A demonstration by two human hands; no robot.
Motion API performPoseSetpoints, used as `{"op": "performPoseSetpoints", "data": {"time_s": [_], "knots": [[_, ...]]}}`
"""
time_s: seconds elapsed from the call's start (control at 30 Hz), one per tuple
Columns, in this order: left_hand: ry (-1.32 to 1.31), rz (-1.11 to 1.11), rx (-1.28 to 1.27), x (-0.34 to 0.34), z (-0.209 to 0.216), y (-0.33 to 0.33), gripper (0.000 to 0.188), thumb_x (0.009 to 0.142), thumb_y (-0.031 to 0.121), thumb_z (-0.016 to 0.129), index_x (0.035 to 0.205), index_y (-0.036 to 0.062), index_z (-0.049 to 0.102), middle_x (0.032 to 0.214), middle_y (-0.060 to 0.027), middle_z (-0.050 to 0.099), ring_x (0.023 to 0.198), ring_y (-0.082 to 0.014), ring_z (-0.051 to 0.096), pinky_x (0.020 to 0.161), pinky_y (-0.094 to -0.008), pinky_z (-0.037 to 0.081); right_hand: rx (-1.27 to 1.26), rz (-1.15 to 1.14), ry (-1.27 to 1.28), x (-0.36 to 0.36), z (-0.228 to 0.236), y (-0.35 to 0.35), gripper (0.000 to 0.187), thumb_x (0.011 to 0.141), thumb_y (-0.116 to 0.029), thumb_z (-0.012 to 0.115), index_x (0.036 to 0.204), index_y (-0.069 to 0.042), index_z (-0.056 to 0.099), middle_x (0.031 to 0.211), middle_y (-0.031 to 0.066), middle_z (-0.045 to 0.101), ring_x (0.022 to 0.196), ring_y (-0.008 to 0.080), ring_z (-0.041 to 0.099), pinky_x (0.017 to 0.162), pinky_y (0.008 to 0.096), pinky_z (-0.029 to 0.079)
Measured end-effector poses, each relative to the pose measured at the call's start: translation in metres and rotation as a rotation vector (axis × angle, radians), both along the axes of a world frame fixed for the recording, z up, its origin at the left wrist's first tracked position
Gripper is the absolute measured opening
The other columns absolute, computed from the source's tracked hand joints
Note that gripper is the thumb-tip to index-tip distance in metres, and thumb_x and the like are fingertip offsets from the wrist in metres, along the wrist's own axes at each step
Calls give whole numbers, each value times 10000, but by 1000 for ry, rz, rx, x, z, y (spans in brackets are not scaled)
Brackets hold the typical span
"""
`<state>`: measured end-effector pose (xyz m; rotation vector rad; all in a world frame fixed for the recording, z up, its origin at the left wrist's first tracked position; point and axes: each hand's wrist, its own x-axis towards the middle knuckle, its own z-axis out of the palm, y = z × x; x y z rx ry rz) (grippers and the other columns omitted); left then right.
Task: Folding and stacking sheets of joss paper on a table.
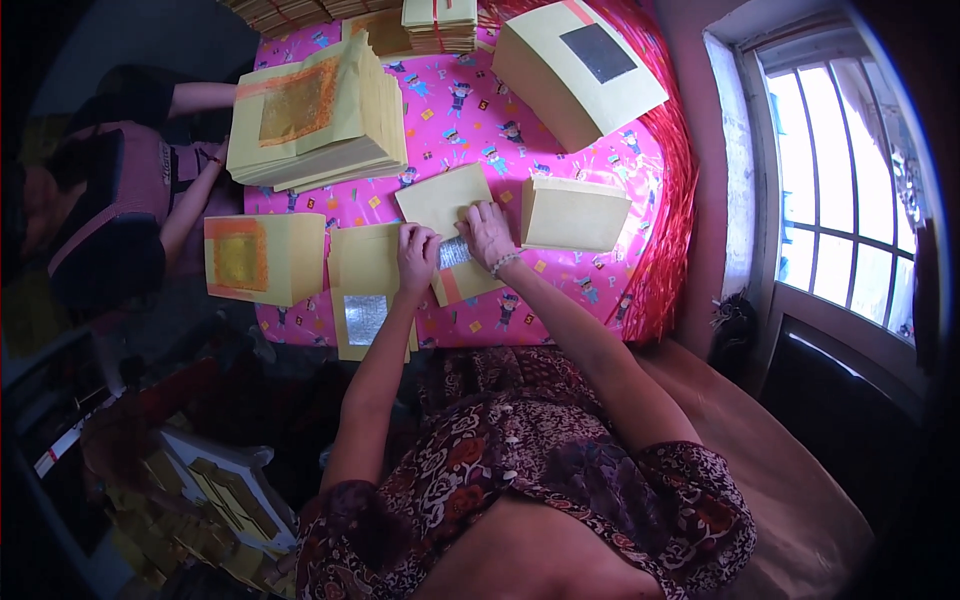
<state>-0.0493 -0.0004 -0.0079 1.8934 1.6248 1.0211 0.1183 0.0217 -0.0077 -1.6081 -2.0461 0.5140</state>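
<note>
My left hand point(417, 257) and my right hand point(487, 233) press side by side on a yellowish paper sheet point(443, 200) with a silver foil square, lying on the pink patterned table cover point(560, 300). The sheet's far half is folded back over the near half. A bead bracelet circles my right wrist. Just left of my left hand lies a small pile of the same silver-foil sheets point(365, 290). To the right of my right hand sits a low stack of plain yellow sheets point(573, 212).
A tall stack of gold-foil sheets point(315, 115) and a smaller one point(260, 258) lie at the left, where another person's arm point(190, 210) reaches in. A silver-foil stack point(580, 75) stands far right. A window point(840, 200) is at right; folded papers fill a box point(225, 495) on the floor.
</note>
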Motion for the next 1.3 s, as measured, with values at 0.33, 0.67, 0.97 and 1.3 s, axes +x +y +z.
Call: {"op": "performPoseSetpoints", "data": {"time_s": [0.33, 0.67, 0.97, 1.3], "knots": [[-97, 410, -53, -2, 6, 1, 186, 842, 185, 655, 867, 20, 573, 802, -73, 580, 672, -188, 578, 638, -311, 470, 59, 258, -286, 16, 21, 6, 290, 803, -277, 597, 1006, -83, 525, 997, 80, 481, 945, 247, 505, 783, 355, 451], [-1118, 487, -642, -10, 2, 9, 255, 901, 127, 571, 1093, -4, 465, 968, -129, 594, 826, -226, 642, 746, -338, 554, 241, 351, -442, 3, 47, 8, 138, 779, -181, 515, 884, -109, 568, 931, 40, 457, 888, 185, 492, 691, 314, 423], [-1152, 386, -548, 4, 86, -44, 234, 918, 120, 543, 1139, 45, 529, 971, -33, 614, 784, -115, 620, 697, -251, 540, 213, -193, 261, 30, 127, -41, 575, 778, -144, 659, 1262, 11, 390, 1150, 209, 433, 1063, 366, 421, 931, 440, 356], [-820, -83, -653, 105, 104, -16, 301, 889, 116, 569, 1163, 14, 500, 1053, -67, 615, 903, -116, 594, 700, -242, 494, -77, -527, 722, 152, 95, -71, 378, 839, -107, 605, 1152, 45, 459, 917, 104, 511, 756, 166, 538, 666, 307, 484]]}}
